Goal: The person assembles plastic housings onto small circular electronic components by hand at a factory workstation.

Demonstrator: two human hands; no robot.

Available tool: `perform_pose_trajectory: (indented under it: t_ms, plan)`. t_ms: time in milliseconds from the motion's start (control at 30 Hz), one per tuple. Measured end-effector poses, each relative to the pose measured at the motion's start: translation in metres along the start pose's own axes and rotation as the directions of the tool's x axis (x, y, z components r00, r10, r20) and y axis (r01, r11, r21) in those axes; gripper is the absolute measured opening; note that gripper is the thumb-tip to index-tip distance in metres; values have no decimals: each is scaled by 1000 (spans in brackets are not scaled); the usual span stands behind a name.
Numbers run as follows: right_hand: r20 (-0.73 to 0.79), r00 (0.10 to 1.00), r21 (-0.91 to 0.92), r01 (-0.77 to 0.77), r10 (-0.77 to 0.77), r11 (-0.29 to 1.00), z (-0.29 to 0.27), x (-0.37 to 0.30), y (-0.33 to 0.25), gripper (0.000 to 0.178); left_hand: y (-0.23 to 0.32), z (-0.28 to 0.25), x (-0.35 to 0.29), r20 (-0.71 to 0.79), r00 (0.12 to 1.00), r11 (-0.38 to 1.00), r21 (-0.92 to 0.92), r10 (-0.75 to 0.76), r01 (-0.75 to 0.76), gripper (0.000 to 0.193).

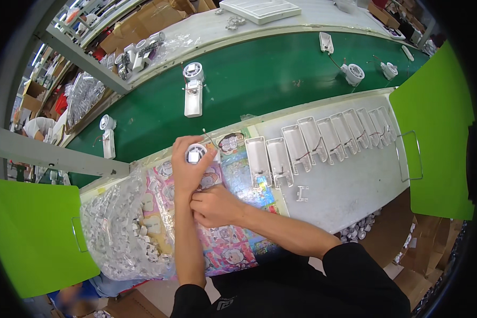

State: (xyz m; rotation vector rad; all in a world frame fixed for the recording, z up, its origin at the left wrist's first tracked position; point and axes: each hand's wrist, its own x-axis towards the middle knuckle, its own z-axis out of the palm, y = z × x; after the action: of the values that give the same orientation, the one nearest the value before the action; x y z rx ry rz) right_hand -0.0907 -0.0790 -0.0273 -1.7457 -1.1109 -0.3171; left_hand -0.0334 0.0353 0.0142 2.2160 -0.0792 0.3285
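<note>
My left hand (183, 168) is wrapped around a round white plastic housing (202, 148) with a pale square piece in its centre. A thin wire (206, 134) sticks up beside it. Just below, my right hand (216, 205) is closed in a fist close against my left wrist; whatever its fingers hold is hidden. Under both hands lies a colourful cartoon-printed mat (233, 233). To the right, several long white open shells (258, 159) lie in a slanting row, some with thin wires. A small white bracket (302, 194) sits apart, below the row.
A clear plastic bag (116, 228) of small white parts is at the left. Beyond the worktop runs a green belt (270, 74) carrying a white assembly (193, 98) and other parts. Green panels (434, 132) (32, 238) flank both sides; a grey metal frame (53, 151) stands left.
</note>
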Motion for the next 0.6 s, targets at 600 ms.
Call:
perform_pose_trajectory:
  t_ms: [600]
  plan:
    - [-428,896,-518,-353,122,779,-112,-73,-61,31,-9,12,2,4,997,905,-420,-79,73,15]
